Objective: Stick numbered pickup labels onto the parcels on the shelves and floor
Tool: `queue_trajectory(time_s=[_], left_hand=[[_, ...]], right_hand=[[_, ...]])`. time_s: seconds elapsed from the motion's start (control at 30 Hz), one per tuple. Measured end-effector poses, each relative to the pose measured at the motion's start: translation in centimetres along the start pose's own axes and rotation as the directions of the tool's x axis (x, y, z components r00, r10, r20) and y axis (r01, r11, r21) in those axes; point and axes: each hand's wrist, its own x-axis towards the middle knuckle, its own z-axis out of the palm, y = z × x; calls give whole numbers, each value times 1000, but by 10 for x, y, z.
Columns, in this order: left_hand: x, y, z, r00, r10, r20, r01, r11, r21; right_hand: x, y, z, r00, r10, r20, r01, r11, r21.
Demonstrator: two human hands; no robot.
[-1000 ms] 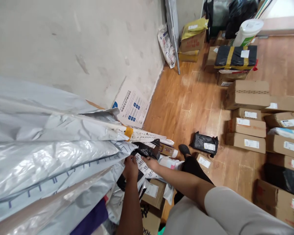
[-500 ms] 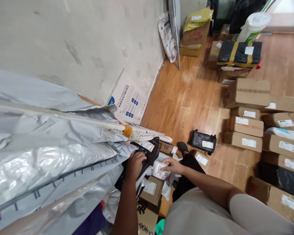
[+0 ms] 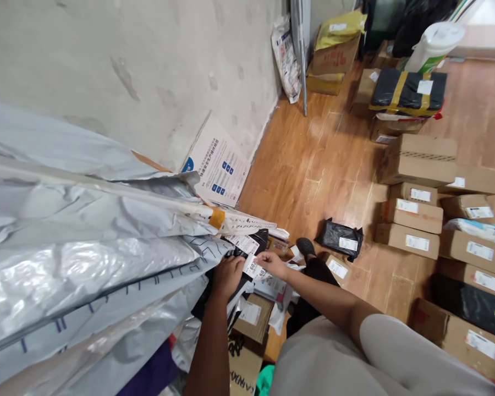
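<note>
My right hand (image 3: pixel 273 265) pinches a white label strip (image 3: pixel 253 268) printed with large numbers. The strip's left end lies close to the fingers of my left hand (image 3: pixel 229 274). That left hand is curled on a black plastic parcel (image 3: pixel 262 238), and its fingertips are partly hidden. A white shipping label (image 3: pixel 244 243) is stuck on the parcel just beyond both hands. Below the strip sits a cardboard box (image 3: pixel 253 316) with a white label, among other wrapped parcels.
Large grey-white plastic packages (image 3: pixel 86 264) fill the left side. A printed notice board (image 3: pixel 218 165) leans against the wall. On the wooden floor lie a black parcel (image 3: pixel 340 237) and, at the right, stacked cardboard boxes (image 3: pixel 412 213). A metal pole (image 3: pixel 303 66) stands near the wall.
My right hand has moved left and slightly up with the label strip, bringing it beside my left hand over the black parcel. The left hand has stayed nearly in place.
</note>
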Motion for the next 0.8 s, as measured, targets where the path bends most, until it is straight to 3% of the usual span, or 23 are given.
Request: queue_trajectory(time_s=[0.47, 0.63, 0.8], left_hand=[[1, 0, 5, 999, -44, -12, 45, 998, 50], [0, 1, 6, 999, -49, -20, 50, 996, 71], [-1, 1, 8, 997, -80, -23, 82, 991, 102]], right_hand=[[2, 12, 17, 949, -26, -313, -23, 988, -150], [3, 9, 20, 950, -20, -310, -25, 990, -142], [2, 4, 14, 980, 17, -198, -37, 994, -99]])
